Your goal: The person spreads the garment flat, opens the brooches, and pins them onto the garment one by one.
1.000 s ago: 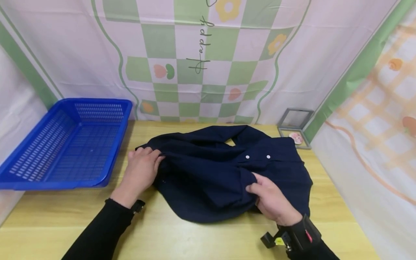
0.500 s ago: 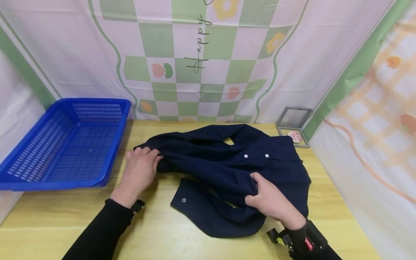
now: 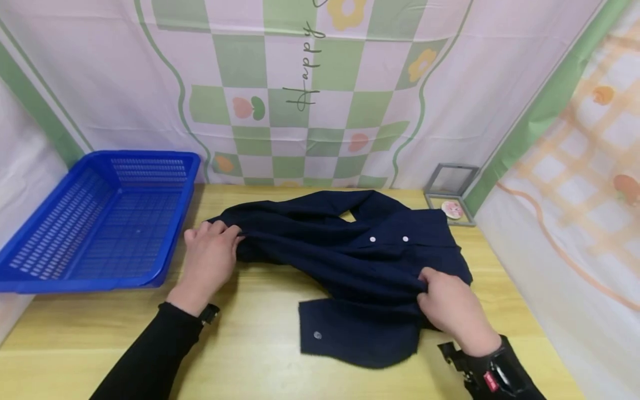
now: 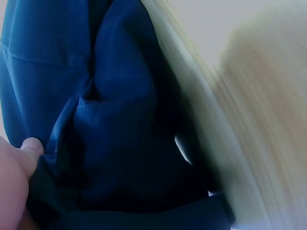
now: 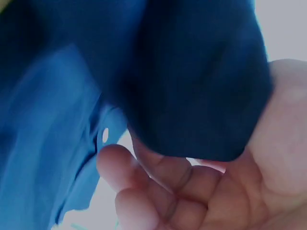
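A dark navy button shirt lies across the table, with white buttons near its right part. Its left end is gripped by my left hand; the left wrist view shows the thumb pressing on the cloth. On the right, my right hand pinches the near edge of the shirt between thumb and fingers. Up close in the right wrist view, a fold of cloth hangs between the thumb side and curled fingers. A sleeve with a buttoned cuff lies toward me, its end pointing left.
A blue plastic basket stands at the left of the wooden table. At the back right sits a small grey hinged frame with a pink round picture. Printed cloth hangs behind, and more cloth hangs on both sides.
My right hand has moved right, drawing the shirt's near edge with it. The cuffed sleeve has come out from under the cloth and swung right. My left hand keeps its grip, shifting slightly left.
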`<state>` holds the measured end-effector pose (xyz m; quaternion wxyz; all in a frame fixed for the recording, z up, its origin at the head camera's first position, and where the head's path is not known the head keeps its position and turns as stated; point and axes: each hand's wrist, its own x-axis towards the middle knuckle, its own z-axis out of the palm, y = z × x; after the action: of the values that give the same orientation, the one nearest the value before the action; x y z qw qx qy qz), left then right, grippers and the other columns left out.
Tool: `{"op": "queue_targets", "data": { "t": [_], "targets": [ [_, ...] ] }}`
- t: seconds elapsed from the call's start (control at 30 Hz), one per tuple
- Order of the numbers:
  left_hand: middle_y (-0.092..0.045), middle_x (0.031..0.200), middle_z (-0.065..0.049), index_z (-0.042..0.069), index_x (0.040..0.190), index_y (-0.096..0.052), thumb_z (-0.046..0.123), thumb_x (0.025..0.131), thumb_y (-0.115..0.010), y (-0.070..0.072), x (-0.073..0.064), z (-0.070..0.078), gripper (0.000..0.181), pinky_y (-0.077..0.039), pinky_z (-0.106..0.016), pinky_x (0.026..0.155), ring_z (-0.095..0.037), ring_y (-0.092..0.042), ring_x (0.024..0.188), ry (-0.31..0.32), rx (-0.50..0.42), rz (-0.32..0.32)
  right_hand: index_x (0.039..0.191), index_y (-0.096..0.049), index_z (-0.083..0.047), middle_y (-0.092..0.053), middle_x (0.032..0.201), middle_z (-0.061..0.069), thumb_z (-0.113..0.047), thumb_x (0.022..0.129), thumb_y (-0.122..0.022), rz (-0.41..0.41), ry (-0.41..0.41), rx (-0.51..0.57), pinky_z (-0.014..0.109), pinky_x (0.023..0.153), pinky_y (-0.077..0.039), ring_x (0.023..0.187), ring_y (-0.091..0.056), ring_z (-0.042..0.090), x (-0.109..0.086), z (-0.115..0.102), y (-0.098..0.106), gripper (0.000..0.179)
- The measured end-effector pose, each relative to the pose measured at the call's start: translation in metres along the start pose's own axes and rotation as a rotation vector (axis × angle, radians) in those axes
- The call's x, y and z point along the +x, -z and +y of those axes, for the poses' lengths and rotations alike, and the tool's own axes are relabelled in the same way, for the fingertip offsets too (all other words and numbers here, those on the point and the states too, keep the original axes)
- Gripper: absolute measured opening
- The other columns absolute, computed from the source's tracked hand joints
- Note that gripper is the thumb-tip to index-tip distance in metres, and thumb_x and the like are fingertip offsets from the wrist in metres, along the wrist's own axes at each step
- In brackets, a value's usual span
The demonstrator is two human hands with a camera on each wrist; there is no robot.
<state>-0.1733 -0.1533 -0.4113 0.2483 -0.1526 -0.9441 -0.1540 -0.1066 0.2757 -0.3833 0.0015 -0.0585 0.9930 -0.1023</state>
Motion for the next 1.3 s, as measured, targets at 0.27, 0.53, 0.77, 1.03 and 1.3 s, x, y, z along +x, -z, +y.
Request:
{"op": "queue_targets", "data": {
  "t": [0.27, 0.53, 0.77, 1.03, 1.3],
  "targets": [
    [-0.061, 0.091, -0.016, 0.001, 0.101, -0.072, 0.013, 0.098, -0.063, 0.002, -0.003, -0.009, 0.015, -0.032, -0.054, 0.074, -0.039, -0.051, 0.088, 0.07, -0.007, -0.007, 0.09, -0.063, -0.007, -0.062, 0.078, 0.005, 0.002, 0.078, -0.057, -0.041, -0.03, -0.005, 0.045, 0.061, -0.047, 0.065, -0.054, 0.022, -0.002, 0.038, 0.019, 0.016],
    [-0.057, 0.102, -0.024, -0.002, 0.109, -0.065, 0.011, 0.104, -0.05, 0.005, -0.003, -0.011, 0.02, -0.03, -0.055, 0.075, -0.045, -0.047, 0.097, 0.212, 0.014, -0.144, 0.073, -0.045, -0.015, -0.034, 0.065, -0.003, 0.006, 0.076, -0.055, -0.1, 0.03, -0.017, 0.036, 0.059, -0.031, 0.061, -0.037, 0.018, -0.009, 0.073, 0.032, 0.023],
    [-0.057, 0.109, -0.026, -0.001, 0.113, -0.065, 0.011, 0.105, -0.048, 0.009, -0.004, -0.011, 0.022, -0.033, -0.057, 0.079, -0.047, -0.047, 0.103, 0.237, 0.017, -0.192, 0.069, -0.042, -0.015, -0.033, 0.065, -0.001, 0.01, 0.073, -0.049, -0.164, 0.015, -0.08, 0.035, 0.058, -0.031, 0.06, -0.036, 0.019, -0.012, 0.09, 0.039, 0.027],
    [-0.056, 0.122, -0.028, -0.002, 0.126, -0.062, 0.015, 0.093, -0.067, 0.002, -0.012, 0.005, 0.038, -0.036, -0.061, 0.085, -0.049, -0.047, 0.116, 0.104, -0.018, -0.098, 0.077, -0.046, -0.012, -0.035, 0.065, 0.001, 0.009, 0.087, -0.039, -0.221, -0.047, 0.046, 0.035, 0.06, -0.031, 0.06, -0.038, 0.019, -0.009, 0.093, 0.042, 0.025],
    [-0.053, 0.096, -0.005, 0.009, 0.101, -0.068, 0.016, 0.087, -0.073, -0.006, -0.034, 0.05, 0.016, -0.039, -0.04, 0.072, -0.026, -0.049, 0.087, -0.4, -0.123, -0.219, 0.098, -0.062, -0.015, -0.057, 0.091, 0.003, 0.008, 0.094, -0.044, -0.143, 0.046, 0.296, 0.03, 0.068, -0.036, 0.083, -0.05, 0.022, -0.006, 0.081, 0.044, 0.03]
  ]
}}
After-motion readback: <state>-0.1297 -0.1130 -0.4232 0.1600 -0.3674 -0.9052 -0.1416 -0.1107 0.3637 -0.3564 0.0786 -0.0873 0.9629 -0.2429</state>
